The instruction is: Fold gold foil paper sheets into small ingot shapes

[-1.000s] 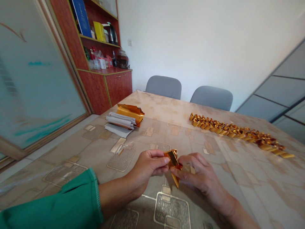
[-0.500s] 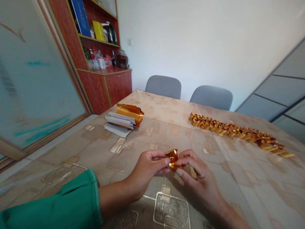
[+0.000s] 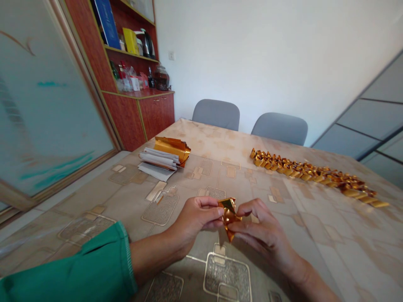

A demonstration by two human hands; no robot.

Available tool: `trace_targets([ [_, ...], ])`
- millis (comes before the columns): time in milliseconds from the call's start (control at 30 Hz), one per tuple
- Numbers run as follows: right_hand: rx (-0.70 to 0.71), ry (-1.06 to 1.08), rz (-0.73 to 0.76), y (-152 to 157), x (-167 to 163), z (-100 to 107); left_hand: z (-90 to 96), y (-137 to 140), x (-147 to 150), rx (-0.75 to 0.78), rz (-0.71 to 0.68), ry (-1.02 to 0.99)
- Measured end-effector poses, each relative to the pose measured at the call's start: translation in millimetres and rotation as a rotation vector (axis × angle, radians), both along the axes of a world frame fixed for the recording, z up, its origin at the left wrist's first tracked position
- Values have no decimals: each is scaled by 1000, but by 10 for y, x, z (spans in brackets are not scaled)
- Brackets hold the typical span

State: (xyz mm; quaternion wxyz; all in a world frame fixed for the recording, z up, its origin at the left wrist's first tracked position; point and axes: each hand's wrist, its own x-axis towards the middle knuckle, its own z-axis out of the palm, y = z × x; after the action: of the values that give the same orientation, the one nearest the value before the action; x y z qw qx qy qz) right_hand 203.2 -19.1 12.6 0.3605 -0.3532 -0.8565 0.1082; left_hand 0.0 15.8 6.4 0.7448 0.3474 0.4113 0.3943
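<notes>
A shiny gold foil paper piece (image 3: 231, 214), partly folded, is held between both hands just above the patterned table. My left hand (image 3: 198, 222) pinches its left side with thumb and fingers. On the other side, my right hand (image 3: 264, 228) grips the right edge, with the thumb low on the foil. A pointed end of the foil hangs downward between the hands. Farther right on the table lies a long row of folded gold foil pieces (image 3: 308, 172), set close together. To the left, gold foil sheets (image 3: 171, 147) lie beside a stack of pale folded papers (image 3: 159, 161).
The table (image 3: 201, 251) has a patterned cover. Two grey chairs (image 3: 215, 114) stand at its far edge by the white wall. A reddish wooden cabinet (image 3: 138, 115) with a kettle and jars is at the back left, near a frosted glass door (image 3: 53, 105).
My right hand has turned and its thumb has shifted on the foil. The foil now shows more open, with a point extending downward. My left hand stays nearly in place.
</notes>
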Motion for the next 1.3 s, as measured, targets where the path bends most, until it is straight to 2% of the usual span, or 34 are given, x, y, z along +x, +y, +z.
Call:
trace_targets([
  [133,-116,102,-25,-32,-90,12,5,-7,16,21,-6,11],
  [300,-306,354,-203,-33,-254,-55,33,-47,29,129,-41,20],
  [433,-375,438,-271,-25,-299,-150,35,-62,27,153,-48,22],
  [633,-411,440,-338,-69,-329,-168,-13,-65,29,123,-47,43],
  [800,-346,362,-378,-80,-342,-154,-30,-81,34,148,-83,74],
  [967,-319,355,-366,-84,-323,-168,-39,-94,36,100,-78,51],
  [1300,-444,411,-432,-92,-331,-114,-52,-91,42,-23,-77,-76],
])
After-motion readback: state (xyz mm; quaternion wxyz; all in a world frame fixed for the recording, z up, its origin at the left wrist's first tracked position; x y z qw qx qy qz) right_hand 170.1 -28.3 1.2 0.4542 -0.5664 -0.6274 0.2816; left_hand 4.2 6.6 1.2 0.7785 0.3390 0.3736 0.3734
